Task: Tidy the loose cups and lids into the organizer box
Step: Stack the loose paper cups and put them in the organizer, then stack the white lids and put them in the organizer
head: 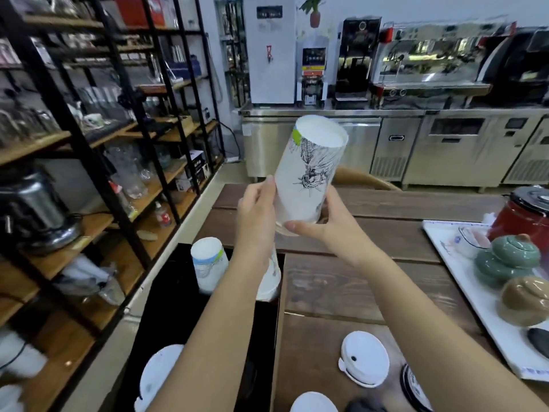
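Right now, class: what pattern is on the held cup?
White cup with black line drawing and green patch; head view.

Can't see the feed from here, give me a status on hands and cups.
Both hands, left and right, hold one printed paper cup raised above the table. Two cups already in black organizer box. White lid loose on table. Path clear.

Cups (208, 269) perhaps crowding box (166, 292)

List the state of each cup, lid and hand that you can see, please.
Printed paper cup: upside down, tilted, held in the air by both hands.
Left hand: gripping the cup's side.
Right hand: gripping its lower end.
Cups in the black organizer box: upside down.
White lid: loose on the wooden table.
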The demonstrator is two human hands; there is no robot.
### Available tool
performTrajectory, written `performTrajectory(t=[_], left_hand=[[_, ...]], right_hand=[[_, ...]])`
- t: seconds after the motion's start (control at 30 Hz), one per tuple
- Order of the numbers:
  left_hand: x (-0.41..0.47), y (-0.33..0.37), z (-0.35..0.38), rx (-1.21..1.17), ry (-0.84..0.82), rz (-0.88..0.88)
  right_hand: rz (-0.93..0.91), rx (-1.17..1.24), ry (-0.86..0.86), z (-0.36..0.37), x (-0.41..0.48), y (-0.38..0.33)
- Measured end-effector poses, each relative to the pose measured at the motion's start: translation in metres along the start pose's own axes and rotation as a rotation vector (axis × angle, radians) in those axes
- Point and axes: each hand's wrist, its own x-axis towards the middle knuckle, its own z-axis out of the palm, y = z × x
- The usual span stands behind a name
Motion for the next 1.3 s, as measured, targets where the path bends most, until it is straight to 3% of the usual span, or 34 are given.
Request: performTrajectory(t=[0.2,0.43,0.63,1.03,1.13,1.23,1.3], left_hand=[[0.012,-0.006,-0.046,0.042,0.072,-0.064],[0.021,-0.034,-0.064,0.040,-0.025,-0.198],[0.022,-0.051,-0.062,0.090,-0.013,-0.250],[0.026,-0.065,-0.067,0.060,-0.064,-0.273],[0.019,-0.062,-0.062,0.187,0.070,-0.119],[-0.006,-0.062,-0.052,0.338,0.265,0.246],[-0.030,-0.066,-0.036,0.374,0.202,0.484]], right_hand=[[0.042,-0.004,-0.154,0.041,0.017,-0.007],[0.098,-0.030,-0.266,0.054,0.014,0.013],[0.193,-0.060,-0.249,0.062,0.010,0.031],[0.188,-0.225,-0.229,0.068,0.005,0.051],[0.172,-0.345,-0.217,0.064,-0.001,0.064],[0.232,-0.409,-0.150,0.049,-0.018,0.080],[0.288,-0.420,-0.105,0.034,-0.033,0.093]])
